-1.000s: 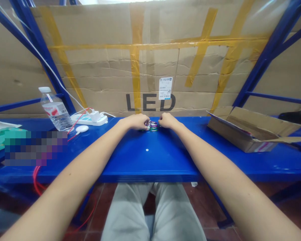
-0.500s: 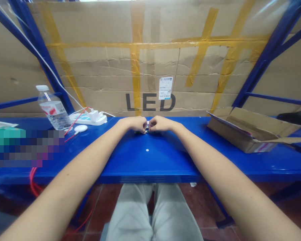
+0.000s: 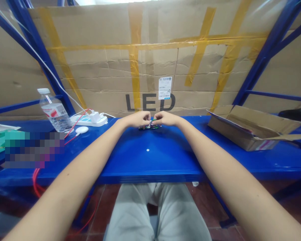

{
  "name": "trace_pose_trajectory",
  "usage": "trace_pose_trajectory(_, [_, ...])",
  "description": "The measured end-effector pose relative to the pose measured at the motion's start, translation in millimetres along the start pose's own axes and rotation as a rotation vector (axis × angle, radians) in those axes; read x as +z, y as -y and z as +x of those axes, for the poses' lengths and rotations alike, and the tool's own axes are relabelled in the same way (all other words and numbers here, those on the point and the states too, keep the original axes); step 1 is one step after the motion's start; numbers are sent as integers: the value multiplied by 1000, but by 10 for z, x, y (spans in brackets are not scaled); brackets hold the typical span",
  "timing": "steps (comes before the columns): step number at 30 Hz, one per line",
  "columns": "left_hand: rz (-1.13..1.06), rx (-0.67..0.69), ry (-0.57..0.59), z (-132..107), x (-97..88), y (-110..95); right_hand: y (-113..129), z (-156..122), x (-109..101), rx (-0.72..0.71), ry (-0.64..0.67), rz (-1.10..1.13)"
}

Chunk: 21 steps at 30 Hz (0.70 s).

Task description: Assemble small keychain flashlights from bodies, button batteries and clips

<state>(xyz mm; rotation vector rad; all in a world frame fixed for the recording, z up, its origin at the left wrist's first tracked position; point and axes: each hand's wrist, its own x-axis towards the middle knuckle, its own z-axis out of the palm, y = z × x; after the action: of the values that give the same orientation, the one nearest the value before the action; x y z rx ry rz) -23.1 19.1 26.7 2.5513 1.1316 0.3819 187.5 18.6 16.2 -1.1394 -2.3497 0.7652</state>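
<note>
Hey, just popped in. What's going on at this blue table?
A person sits with both bare hands over a small cluster of shiny, colored pieces on the blue table. The left hand and right hand nearly meet there, fingers bent in at the pieces; exactly what each grips is too small to tell. A water bottle stands on the left, and an open cardboard box sits on the right.
</note>
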Motion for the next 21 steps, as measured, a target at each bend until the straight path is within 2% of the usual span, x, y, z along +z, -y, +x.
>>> trace_pose_trajectory(5, [15,62,-67,-2,-14,12,46,-31,47,74,25,339])
trace_pose_trajectory(9, [33,109,-138,-10,-43,5,51,-4,87,64,-6,470])
trace_pose_trajectory(12, [49,144,-183,-12,-55,1,56,-7,101,74,32,561])
trace_pose_trajectory(16, [125,170,-208,-5,-46,18,43,-7,113,103,87,554])
trace_pose_trajectory(21, [167,146,-187,4,-22,37,-22,28,92,45,-10,340])
